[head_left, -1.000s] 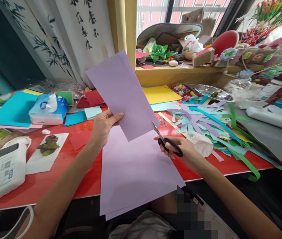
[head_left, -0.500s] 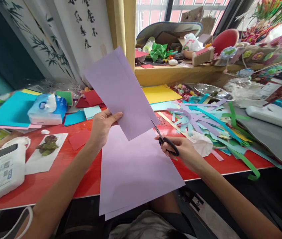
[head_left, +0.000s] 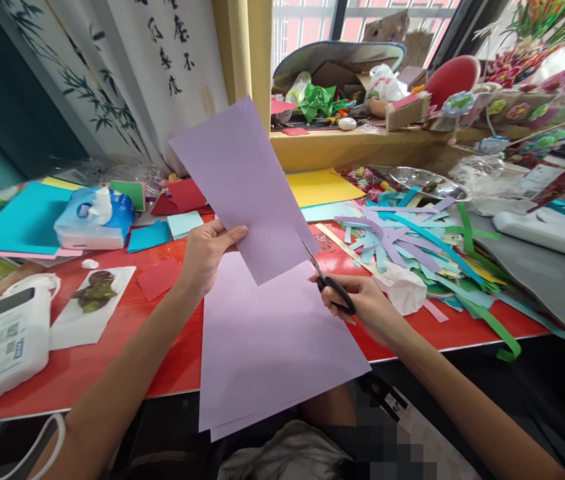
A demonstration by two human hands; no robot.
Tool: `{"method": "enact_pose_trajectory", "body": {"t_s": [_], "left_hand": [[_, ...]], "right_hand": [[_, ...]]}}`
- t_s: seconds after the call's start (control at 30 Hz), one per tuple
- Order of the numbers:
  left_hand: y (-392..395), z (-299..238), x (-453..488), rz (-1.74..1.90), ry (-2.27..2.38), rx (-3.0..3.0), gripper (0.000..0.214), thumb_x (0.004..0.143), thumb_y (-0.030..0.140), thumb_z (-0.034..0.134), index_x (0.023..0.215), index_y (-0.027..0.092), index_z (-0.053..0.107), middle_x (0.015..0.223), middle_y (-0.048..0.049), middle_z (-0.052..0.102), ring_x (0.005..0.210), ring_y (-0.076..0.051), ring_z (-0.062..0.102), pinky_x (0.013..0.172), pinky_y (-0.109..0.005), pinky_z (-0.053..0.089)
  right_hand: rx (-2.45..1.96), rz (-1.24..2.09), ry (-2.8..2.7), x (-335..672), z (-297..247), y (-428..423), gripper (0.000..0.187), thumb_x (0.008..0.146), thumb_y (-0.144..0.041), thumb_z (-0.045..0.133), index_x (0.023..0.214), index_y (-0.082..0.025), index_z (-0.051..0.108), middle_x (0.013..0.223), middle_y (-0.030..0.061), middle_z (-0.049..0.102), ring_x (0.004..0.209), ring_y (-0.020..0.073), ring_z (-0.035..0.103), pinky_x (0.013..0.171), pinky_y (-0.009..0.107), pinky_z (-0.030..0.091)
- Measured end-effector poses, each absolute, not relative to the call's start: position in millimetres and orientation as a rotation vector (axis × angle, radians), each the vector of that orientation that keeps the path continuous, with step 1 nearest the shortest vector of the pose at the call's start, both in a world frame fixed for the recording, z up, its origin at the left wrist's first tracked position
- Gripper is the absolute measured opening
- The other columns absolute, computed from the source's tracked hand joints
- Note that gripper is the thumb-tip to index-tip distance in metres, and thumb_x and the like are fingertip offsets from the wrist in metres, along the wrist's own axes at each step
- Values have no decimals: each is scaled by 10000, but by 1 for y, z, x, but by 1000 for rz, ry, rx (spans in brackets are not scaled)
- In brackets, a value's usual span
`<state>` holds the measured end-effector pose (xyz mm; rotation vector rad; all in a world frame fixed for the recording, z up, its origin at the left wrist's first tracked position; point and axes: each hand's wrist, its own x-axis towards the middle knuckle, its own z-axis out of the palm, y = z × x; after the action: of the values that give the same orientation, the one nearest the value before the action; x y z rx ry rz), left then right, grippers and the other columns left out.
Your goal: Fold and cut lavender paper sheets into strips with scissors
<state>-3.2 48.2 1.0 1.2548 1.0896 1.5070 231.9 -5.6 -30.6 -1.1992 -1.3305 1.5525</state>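
My left hand (head_left: 210, 257) pinches a raised sheet of light purple paper (head_left: 250, 193) along its lower left edge, thumb on the near face. The sheet is tilted. Black-handled scissors (head_left: 335, 288) are in my right hand (head_left: 357, 300), fingers in the loops. Their blades meet the sheet near its lower right edge; whether they are parted is hard to make out. Beneath lie larger purple sheets (head_left: 272, 360), overhanging the table's front edge.
Paper strips (head_left: 402, 247) pile up at the right, beside a crumpled tissue (head_left: 405, 287) and a metal dish (head_left: 427, 183). At the left are a tissue pack (head_left: 93, 220), blue squares (head_left: 149, 238) and a white box (head_left: 5, 347). Yellow paper (head_left: 322, 188) lies at the back.
The scissors have shifted slightly left, with the blade tips farther in on the sheet. The sheet's top corner has turned a little to the right.
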Motion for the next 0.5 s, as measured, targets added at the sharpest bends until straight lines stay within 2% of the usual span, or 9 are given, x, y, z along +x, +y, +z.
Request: {"method": "enact_pose_trajectory", "body": {"t_s": [0.23, 0.43, 0.5], "left_hand": [[47, 0, -2, 1473, 1081, 1275, 195, 667, 265, 692, 833, 161, 704, 919, -60, 702, 893, -225, 636, 820, -381, 507], [47, -1, -2, 1431, 1109, 1278, 200, 659, 274, 700, 819, 154, 705, 903, -73, 704, 884, -232, 637, 801, -378, 509], [47, -1, -1, 1429, 1112, 1279, 205, 654, 279, 704, 816, 154, 704, 900, -75, 704, 892, -235, 635, 807, -381, 507]], "right_hand": [[-1198, 1534, -1348, 229, -29, -6, 250, 704, -395, 659, 658, -152, 622, 612, 0, 472, 544, 86, 407, 404, 213, 236], [-1178, 1554, -1329, 229, -29, -7, 270, 714, -407, 655, 806, -153, 656, 642, 8, 500, 519, 79, 399, 397, 222, 227], [-1182, 1548, -1334, 228, -28, -7, 263, 712, -407, 655, 798, -158, 653, 628, 0, 488, 512, 78, 392, 398, 223, 224]]}}
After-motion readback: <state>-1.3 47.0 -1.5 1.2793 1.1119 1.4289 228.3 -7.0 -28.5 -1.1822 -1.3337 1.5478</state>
